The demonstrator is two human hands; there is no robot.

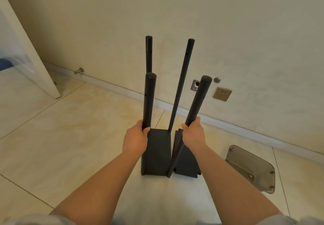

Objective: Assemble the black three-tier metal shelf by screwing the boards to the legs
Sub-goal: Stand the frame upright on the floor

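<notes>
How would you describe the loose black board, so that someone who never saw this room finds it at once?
Start at the beige wall socket low on the wall, then come down to the tiled floor. Right of the black metal shelf frame lies the loose black metal board; unlike its neighbour, it carries no legs.

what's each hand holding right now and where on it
The left hand grips the near left leg just above the fitted board; the right hand grips the near right leg at about the same height.

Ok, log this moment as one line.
left hand grips near-left leg | right hand grips near-right leg | frame upright on floor
</notes>
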